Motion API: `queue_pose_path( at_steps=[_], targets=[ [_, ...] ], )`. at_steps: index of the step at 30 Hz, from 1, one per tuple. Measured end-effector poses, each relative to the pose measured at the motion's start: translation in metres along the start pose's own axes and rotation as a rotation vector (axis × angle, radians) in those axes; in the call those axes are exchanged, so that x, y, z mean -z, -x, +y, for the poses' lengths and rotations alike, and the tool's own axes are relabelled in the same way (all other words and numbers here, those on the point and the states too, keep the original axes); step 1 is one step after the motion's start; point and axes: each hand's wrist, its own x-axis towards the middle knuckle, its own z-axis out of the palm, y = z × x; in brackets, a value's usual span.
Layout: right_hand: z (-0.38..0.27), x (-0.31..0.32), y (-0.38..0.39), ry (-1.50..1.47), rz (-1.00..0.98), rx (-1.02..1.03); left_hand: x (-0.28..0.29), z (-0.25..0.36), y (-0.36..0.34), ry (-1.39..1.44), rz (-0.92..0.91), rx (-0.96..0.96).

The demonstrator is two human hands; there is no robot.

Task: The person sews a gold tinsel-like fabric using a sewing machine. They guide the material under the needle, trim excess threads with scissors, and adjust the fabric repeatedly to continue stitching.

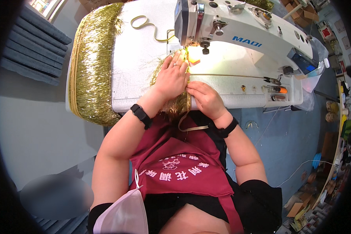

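My left hand (pixel 171 76) lies over a strip of gold tinsel fringe (pixel 171 105) just in front of the sewing machine's needle area, its fingers stretched out flat on the band. Lower and to the right, my right hand (pixel 204 99) pinches the band's edge between thumb and fingers. The fringe hangs over the bed's front edge, and a pale tape (pixel 199 128) loops below it. The white sewing machine (pixel 241 27) arches above, with its lamp lighting the work. A small yellow-orange piece (pixel 195 61) sits beside my left fingertips.
A thick bundle of gold fringe (pixel 91 66) covers the bed's left end, near a loose ribbon (pixel 155 33). A tool tray (pixel 279 99) sits at the right front. Blue-grey curtain folds (pixel 39 48) hang at left; cardboard boxes (pixel 298 206) and clutter line the right.
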Motion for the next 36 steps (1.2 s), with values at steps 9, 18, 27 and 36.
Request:
queue_pose_path(
  at_steps=[9, 18, 27, 36],
  targets=[
    [0.002, -0.003, 0.001, 0.046, 0.030, -0.004, -0.005, -0.008, -0.005, -0.006, 0.051, -0.029],
    [-0.018, 0.009, 0.013, -0.004, 0.171, -0.147, 0.024, 0.000, -0.003, -0.078, 0.007, 0.025],
    [-0.063, -0.015, 0.075, -0.038, -0.098, -0.644, 0.057, 0.022, 0.043, 0.004, -0.065, -0.028],
    [-0.057, -0.046, 0.083, -0.011, -0.078, -0.664, 0.043, 0.040, 0.076, 0.084, -0.019, -0.167]
  ],
)
